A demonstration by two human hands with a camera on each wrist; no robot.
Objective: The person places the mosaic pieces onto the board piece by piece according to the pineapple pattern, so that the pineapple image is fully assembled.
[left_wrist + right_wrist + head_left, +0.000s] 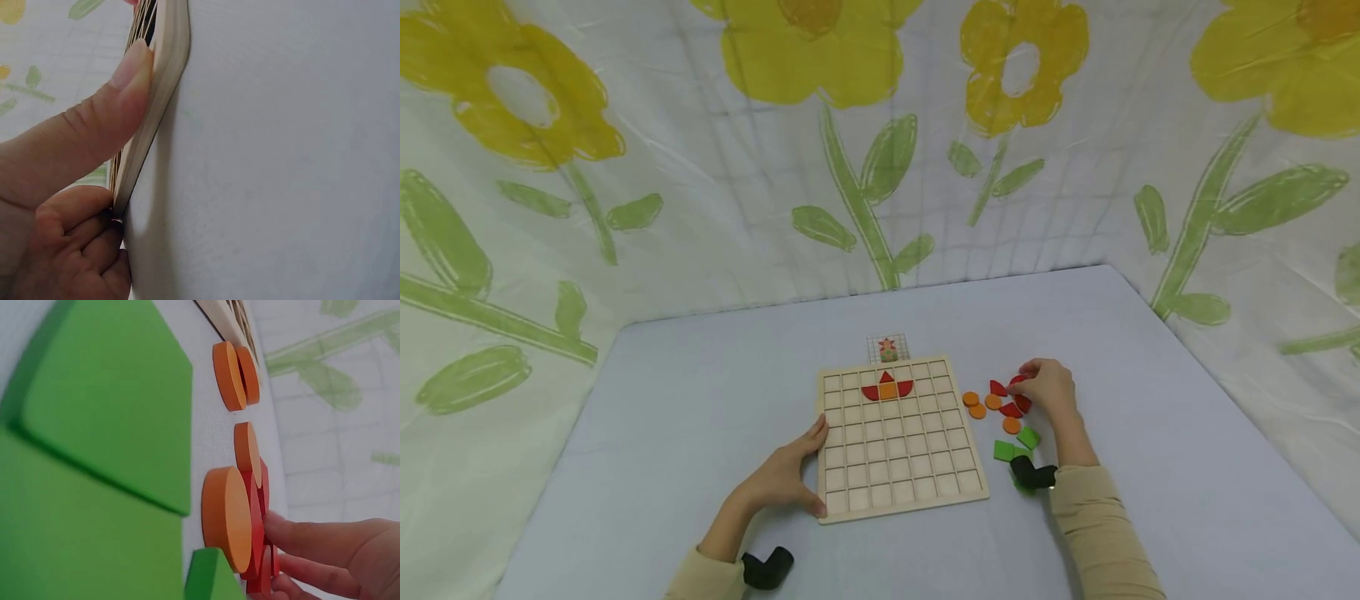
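A wooden grid board [880,429] lies mid-table. My left hand [786,475] rests along its left edge, thumb at the near corner, fingers farther up. In the left wrist view the thumb [128,87] touches the board's side. On the board, a red triangle [887,377] sits above an orange square [887,390], with red quarter-circles [870,392] either side. Right of the board, my right hand [1051,387] pinches a red quarter-circle piece [1018,379] among other red pieces [1011,410]. The right wrist view shows the thumb against the red pieces [255,531]; the far fingertips are partly hidden.
Several orange discs [977,411] lie between the board and the red pieces. Green squares [1003,450] are nearer me, partly under the right wrist's black camera mount [1032,473]. A small pattern card [887,348] touches the board's far edge. A flowered curtain [737,208] hangs behind.
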